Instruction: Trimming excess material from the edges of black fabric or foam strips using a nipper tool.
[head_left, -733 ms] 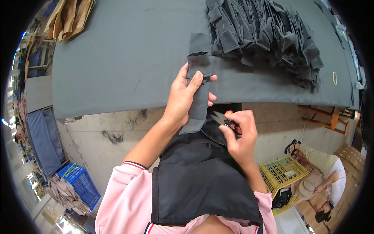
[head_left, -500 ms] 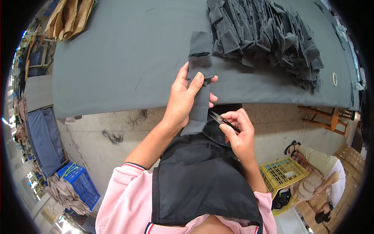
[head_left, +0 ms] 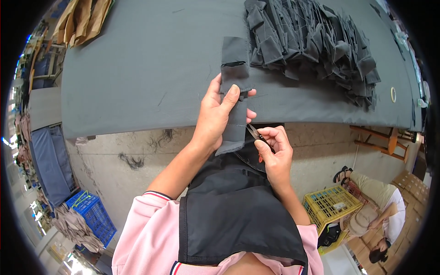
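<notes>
Gray fabric strip (head_left: 236, 114) in the left hand (head_left: 213, 114), snips (head_left: 255, 133) at its edge

The strip lies lengthwise across the left palm, its upper end reaching over the gray-covered table (head_left: 137, 68) and its lower end hanging past the table's front edge, before the black apron (head_left: 243, 211). The snips' tips are at the strip's right edge, below the left fingertips; whether they touch it, I cannot tell.

On the floor to the right stands a yellow crate (head_left: 333, 201) with a dark item showing in its lower part. To the left is a blue crate (head_left: 94, 220) beside bunched beige cloth (head_left: 75, 229); its contents are unclear.

The left hand is clamped on the strip, thumb pressed on top, fingers behind, with some fingertips showing past the right edge. The right hand (head_left: 277, 158) is closed around the snips, thumb against bent fingers. A heap of gray fabric pieces (head_left: 311, 41) lies beyond, on the table.
</notes>
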A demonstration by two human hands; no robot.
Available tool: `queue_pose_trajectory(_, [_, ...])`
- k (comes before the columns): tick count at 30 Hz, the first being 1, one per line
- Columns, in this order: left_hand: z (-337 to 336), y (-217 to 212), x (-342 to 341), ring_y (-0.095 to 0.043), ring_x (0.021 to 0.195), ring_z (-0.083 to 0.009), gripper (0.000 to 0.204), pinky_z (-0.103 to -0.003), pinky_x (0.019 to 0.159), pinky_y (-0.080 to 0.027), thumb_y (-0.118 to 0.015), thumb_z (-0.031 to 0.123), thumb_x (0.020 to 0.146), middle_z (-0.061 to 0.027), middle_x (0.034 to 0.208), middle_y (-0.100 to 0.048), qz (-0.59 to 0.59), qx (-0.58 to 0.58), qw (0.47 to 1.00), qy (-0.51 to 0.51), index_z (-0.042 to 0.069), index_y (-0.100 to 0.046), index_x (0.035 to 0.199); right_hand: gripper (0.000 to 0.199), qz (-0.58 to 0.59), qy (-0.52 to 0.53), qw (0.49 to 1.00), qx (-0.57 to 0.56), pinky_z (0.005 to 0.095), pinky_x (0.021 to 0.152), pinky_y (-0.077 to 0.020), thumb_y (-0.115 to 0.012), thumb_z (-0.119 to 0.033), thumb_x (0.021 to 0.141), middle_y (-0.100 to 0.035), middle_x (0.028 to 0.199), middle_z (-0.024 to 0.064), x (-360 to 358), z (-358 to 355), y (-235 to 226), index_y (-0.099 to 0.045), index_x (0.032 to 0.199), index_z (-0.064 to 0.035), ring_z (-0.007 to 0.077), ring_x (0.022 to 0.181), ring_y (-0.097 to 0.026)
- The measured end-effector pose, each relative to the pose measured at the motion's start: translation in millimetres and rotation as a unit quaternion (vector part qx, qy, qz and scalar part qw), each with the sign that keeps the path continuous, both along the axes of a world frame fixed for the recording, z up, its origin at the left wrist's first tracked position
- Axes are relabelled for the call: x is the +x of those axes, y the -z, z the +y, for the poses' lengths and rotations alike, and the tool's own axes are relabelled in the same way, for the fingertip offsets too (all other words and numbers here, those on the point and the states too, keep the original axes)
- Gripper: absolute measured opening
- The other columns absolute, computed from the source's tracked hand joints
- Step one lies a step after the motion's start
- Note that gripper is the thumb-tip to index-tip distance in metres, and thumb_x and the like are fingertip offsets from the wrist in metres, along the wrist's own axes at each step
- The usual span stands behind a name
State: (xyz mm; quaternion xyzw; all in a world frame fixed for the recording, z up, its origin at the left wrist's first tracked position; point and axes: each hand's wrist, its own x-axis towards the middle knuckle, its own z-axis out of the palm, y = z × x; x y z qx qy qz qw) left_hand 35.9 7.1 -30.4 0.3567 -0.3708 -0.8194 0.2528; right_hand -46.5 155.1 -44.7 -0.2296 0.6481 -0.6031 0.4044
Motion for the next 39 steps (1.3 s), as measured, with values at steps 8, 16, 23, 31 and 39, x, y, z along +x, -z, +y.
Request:
queue_pose_trajectory(8, [2,-1,1,-0.065,0.067,-0.0165,0.037,-0.027,0.058,-0.053,-0.049,0.026,0.095,-0.0152,0.106,-0.061,0.004,0.008,1.0,0.0,0.007,-0.038,0.124,0.023,0.232,0.005,0.973,0.0,0.0224,0.059,-0.0435,-0.069,-0.002,0.075,-0.05,0.086,0.0059,3,-4,-7,-0.059,0.096,-0.0004,0.0119,0.069,-0.053])
queue_pose_trajectory(16, [2,0,1,-0.065,0.066,-0.0165,0.037,-0.027,0.057,-0.053,-0.05,0.027,0.094,-0.0156,0.106,-0.061,0.008,0.016,1.0,0.0,0.007,-0.038,0.124,0.023,0.459,-0.012,0.888,-0.011,0.0244,0.061,-0.0439,-0.07,-0.002,0.073,-0.052,0.085,0.0087,3,3,-5,-0.06,0.094,-0.001,0.0157,0.068,-0.055])
queue_pose_trajectory(23, [1,-2,1,-0.064,0.066,-0.0164,0.036,-0.027,0.058,-0.053,-0.05,0.028,0.094,-0.0147,0.104,-0.062,0.004,0.002,1.0,-0.006,0.007,-0.039,0.123,0.019,-0.086,-0.003,0.996,-0.01,0.021,0.065,-0.0443,-0.064,0.0,0.08,-0.049,0.089,0.0032,-1,3,-4,-0.057,0.097,0.0034,0.0094,0.07,-0.054])
queue_pose_trajectory(31, [4,1,-1,-0.064,0.067,-0.0161,0.04,-0.027,0.06,-0.053,-0.052,0.028,0.094,-0.0147,0.104,-0.062,0.007,0.014,1.0,0.0,0.007,-0.038,0.125,0.018,-0.012,0.016,1.0,-0.014,0.0207,0.054,-0.0388,-0.067,-0.006,0.079,-0.051,0.081,0.0001,1,-2,-3,-0.059,0.095,-0.0021,0.0074,0.064,-0.049])
queue_pose_trajectory(39, [4,1,-1,-0.064,0.066,-0.0155,0.04,-0.025,0.057,-0.053,-0.052,0.028,0.093,-0.0151,0.104,-0.062,0.012,0.004,1.0,0.004,0.007,-0.039,0.125,0.021,0.389,-0.032,0.92,0.029,0.0246,0.064,-0.0439,-0.07,-0.005,0.073,-0.054,0.079,0.0039,-3,2,-20,-0.061,0.092,-0.0042,0.0147,0.064,-0.052])
